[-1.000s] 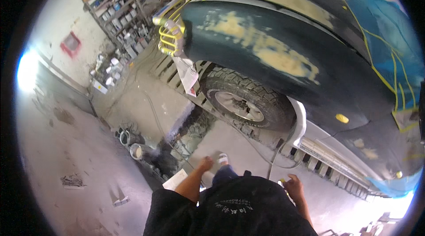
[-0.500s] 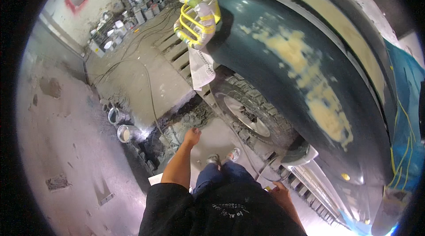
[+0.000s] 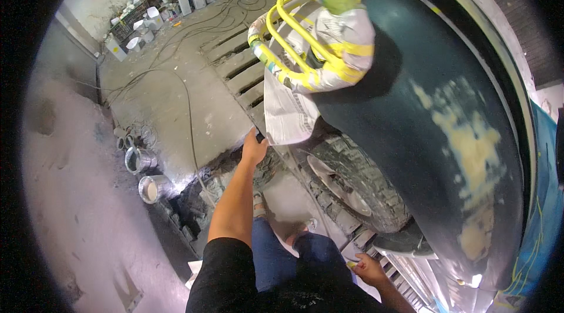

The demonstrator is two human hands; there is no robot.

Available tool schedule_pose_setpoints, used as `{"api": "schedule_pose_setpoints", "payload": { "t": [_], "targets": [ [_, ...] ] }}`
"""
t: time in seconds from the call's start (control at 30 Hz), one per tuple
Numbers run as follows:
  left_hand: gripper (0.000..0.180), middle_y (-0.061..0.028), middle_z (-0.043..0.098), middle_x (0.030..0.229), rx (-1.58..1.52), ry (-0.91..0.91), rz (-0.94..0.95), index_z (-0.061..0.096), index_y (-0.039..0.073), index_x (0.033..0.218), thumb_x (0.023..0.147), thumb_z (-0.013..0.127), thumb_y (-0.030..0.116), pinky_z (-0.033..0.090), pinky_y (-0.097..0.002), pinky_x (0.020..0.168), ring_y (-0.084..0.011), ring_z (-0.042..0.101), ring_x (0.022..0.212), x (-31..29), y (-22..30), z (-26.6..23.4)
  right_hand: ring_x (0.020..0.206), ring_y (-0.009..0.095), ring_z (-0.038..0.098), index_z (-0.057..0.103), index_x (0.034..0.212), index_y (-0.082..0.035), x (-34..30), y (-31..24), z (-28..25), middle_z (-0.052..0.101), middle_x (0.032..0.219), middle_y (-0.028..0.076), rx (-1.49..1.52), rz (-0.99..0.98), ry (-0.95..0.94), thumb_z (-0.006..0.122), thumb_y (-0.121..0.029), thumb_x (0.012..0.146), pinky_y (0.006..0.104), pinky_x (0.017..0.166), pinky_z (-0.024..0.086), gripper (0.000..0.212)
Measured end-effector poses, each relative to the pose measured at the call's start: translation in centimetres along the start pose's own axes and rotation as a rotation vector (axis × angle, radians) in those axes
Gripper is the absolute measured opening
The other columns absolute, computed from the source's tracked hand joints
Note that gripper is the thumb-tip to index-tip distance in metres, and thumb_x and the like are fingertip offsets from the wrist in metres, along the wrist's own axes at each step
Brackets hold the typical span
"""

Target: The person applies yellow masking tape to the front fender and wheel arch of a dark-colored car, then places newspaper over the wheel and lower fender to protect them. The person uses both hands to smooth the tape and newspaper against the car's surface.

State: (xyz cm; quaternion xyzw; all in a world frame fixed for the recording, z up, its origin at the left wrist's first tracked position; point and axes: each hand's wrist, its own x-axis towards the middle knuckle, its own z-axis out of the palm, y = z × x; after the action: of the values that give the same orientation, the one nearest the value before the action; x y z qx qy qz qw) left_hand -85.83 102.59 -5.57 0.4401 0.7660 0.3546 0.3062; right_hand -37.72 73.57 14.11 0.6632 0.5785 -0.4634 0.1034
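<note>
My left hand [image 3: 254,150] reaches forward at mid-picture, beside the hanging white masking paper [image 3: 286,114]. Its thumb and a finger look parted around a dark gap, and I make out nothing held. Low on the right, my right hand [image 3: 370,269] closes round a small yellow-and-white object [image 3: 352,265], mostly hidden by the fingers. To the right stands a vehicle with a dark green fender [image 3: 411,84], patched with cream-coloured filler [image 3: 470,142]. Under it sits a chunky tyre [image 3: 367,175]. Ahead, a guard bar [image 3: 352,48] is wrapped in paper and yellow tape.
Metal tins [image 3: 154,188] stand on the left beside a rubble-strewn trench [image 3: 220,181]. Cables [image 3: 189,107] cross the concrete floor. Slatted grating [image 3: 235,57] runs alongside the vehicle. Several paint containers [image 3: 141,31] sit by the far wall. Blue sheeting [image 3: 540,195] hangs at the right.
My view has moved forward, bringing the wrapped bar and tyre nearer. My left hand has risen toward the masking paper. My right hand shows more fully, still with the yellow object.
</note>
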Motion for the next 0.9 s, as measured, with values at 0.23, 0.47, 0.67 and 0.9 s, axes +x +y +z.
{"api": "schedule_pose_setpoints", "payload": {
  "t": [0.23, 0.47, 0.67, 0.9],
  "targets": [
    [0.059, -0.0239, 0.064, 0.114, 0.033, -0.352, 0.139, 0.062, -0.003, 0.115, 0.079, 0.072, 0.041, 0.048, -0.0408, 0.094, -0.036, 0.061, 0.109, 6.0, 3.5, 0.6, 0.079, 0.023, 0.064, 0.053, 0.13, 0.0, 7.4, -10.9, 0.2, 0.065, 0.088, 0.013, 0.081, -0.041, -0.111, 0.07, -0.025, 0.088, 0.0354, 0.074, 0.051, 0.052],
    [0.04, -0.0219, 0.068, 0.103, -0.133, -0.339, 0.342, 0.066, -0.002, 0.105, 0.089, 0.064, 0.035, 0.05, -0.0426, 0.084, -0.0387, 0.065, 0.095, 6.3, 7.0, 4.3, 0.08, 0.026, 0.065, 0.049, 0.134, -0.001, 19.0, -10.5, 4.4, 0.065, 0.089, 0.014, 0.129, -0.195, -0.106, 0.068, -0.026, 0.089, 0.0375, 0.074, 0.052, 0.055],
    [0.033, -0.0232, 0.068, 0.102, -0.206, -0.236, 0.557, 0.062, 0.001, 0.114, 0.088, 0.063, 0.021, 0.051, -0.0438, 0.076, -0.0402, 0.066, 0.09, 8.2, 8.6, 6.6, 0.088, 0.021, 0.064, 0.049, 0.134, -0.002, 26.3, -11.5, 6.8, 0.066, 0.097, 0.012, 0.189, -0.405, -0.129, 0.065, -0.022, 0.093, 0.0356, 0.078, 0.052, 0.048],
    [0.029, -0.0304, 0.063, 0.107, -0.182, 0.045, 0.654, 0.06, -0.003, 0.113, 0.09, 0.056, 0.014, 0.047, -0.0517, 0.082, -0.0505, 0.058, 0.1, 7.9, 8.3, 10.0, 0.088, 0.022, 0.065, 0.05, 0.132, -0.003, 30.0, -12.7, 7.7, 0.066, 0.098, 0.013, 0.19, -0.477, -0.12, 0.063, -0.021, 0.094, 0.035, 0.075, 0.051, 0.044]
  ]
}}
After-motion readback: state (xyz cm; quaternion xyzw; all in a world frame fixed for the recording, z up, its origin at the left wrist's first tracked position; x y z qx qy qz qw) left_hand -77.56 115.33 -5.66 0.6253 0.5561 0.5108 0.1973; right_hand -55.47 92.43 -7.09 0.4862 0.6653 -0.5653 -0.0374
